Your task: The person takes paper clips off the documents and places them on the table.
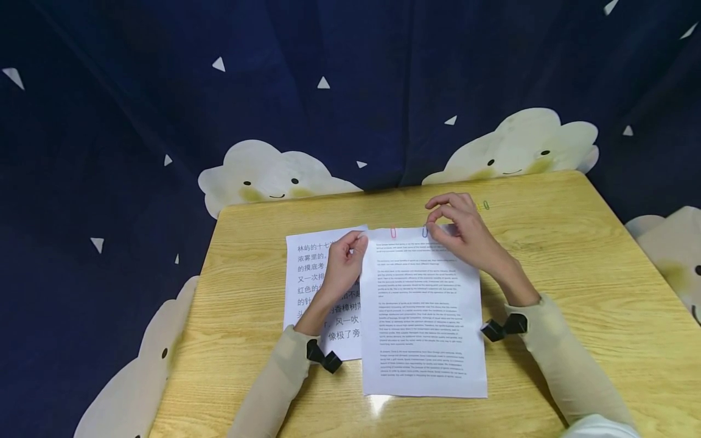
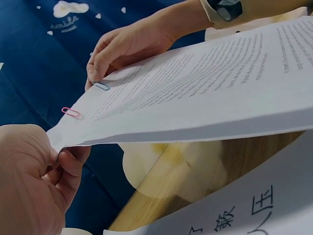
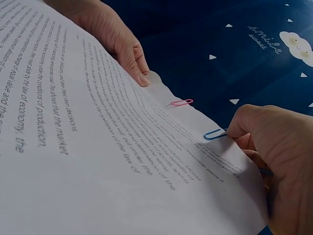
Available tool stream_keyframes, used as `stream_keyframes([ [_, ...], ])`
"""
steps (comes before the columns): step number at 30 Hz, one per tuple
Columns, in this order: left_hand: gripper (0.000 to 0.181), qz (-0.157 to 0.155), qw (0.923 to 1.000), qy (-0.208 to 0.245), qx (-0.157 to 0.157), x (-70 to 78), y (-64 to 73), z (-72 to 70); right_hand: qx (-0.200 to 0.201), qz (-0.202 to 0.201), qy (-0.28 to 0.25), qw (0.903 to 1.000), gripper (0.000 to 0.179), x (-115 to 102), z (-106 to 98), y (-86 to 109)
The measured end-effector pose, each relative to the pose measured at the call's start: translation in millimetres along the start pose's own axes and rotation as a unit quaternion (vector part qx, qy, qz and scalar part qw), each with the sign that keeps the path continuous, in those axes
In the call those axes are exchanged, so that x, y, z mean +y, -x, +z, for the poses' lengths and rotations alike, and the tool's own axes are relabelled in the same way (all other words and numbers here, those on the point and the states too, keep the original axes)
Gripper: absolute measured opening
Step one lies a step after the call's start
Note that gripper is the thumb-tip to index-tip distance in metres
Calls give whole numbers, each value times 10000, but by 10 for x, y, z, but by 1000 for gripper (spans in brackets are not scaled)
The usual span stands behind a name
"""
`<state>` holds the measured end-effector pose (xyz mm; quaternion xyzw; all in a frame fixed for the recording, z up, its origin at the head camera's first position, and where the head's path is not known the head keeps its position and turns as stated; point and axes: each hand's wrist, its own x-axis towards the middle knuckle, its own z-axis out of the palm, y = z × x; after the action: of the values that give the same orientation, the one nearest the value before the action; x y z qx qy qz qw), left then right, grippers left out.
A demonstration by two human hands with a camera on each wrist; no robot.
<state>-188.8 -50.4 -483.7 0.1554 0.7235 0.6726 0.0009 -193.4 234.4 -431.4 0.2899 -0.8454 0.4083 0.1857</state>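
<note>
Against a navy cloud-print curtain stands a wooden table. Above it an English-printed sheet is held raised, overlapping, from the head view, the Chinese-printed sheet to its left. The right hand pinches the blue paper clip at the raised sheet's top edge, probably to steady wire and paper together. The left hand grips the top left corner between thumb and curled fingers, seemingly to hold that edge taut against the other's pressure. Between them, a pink paper clip sits on the edge; beyond lie green and yellow paper clips.
</note>
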Motion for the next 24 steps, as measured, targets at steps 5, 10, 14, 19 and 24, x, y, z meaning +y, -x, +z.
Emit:
stream_keyframes([
  [5,27,35,10000,-54,8,2,-1,1,43,-21,-10,10000,12,-4,-10,-4],
  [10,28,15,10000,-43,20,3,-3,4,65,9,-34,10000,12,-4,-21,-4],
  [14,28,-12,10000,-22,30,14,-2,10,78,27,-53,10000,12,-10,-28,-5],
  [19,28,-86,10000,-16,39,28,-1,16,125,81,-101,9998,13,-32,-51,-4],
  [24,29,-69,9999,-94,46,20,1,15,138,59,-62,9999,13,-36,-73,-8],
])
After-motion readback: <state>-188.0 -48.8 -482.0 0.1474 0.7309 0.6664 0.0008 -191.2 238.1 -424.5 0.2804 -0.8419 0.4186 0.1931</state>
